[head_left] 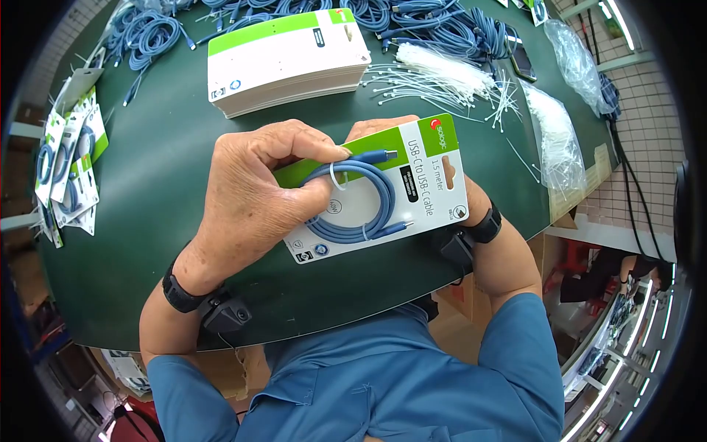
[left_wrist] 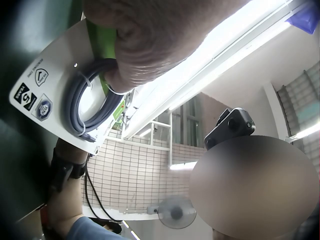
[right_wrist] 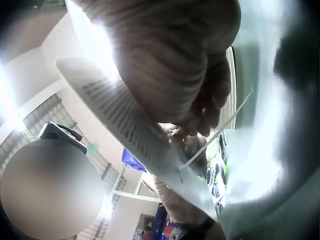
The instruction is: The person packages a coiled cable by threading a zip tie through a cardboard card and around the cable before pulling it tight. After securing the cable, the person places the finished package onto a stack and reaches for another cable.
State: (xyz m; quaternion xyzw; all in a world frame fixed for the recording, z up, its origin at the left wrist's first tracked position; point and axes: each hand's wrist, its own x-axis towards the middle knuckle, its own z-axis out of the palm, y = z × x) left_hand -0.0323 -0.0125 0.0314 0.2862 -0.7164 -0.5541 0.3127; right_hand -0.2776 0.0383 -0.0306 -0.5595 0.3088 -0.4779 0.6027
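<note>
A green and white card (head_left: 434, 184) is held tilted above the table, a coiled blue cable (head_left: 387, 193) lying on its printed face. My left hand (head_left: 254, 184) pinches a white zip tie (head_left: 337, 177) and the coil at the card's left end, thumb and forefinger together. Behind the card is my right hand (head_left: 383, 127), mostly hidden in the head view. In the right wrist view my right hand (right_wrist: 175, 70) has curled fingers at the card's back (right_wrist: 135, 130), where a white tie tail (right_wrist: 215, 137) sticks out.
A stack of cards (head_left: 287, 66) stands behind the hands. White zip ties (head_left: 442, 77) lie to its right, near a phone (head_left: 520, 53) and plastic bags (head_left: 556, 136). Blue cables (head_left: 147, 37) line the back; finished-looking packs (head_left: 70, 166) lie at the left edge.
</note>
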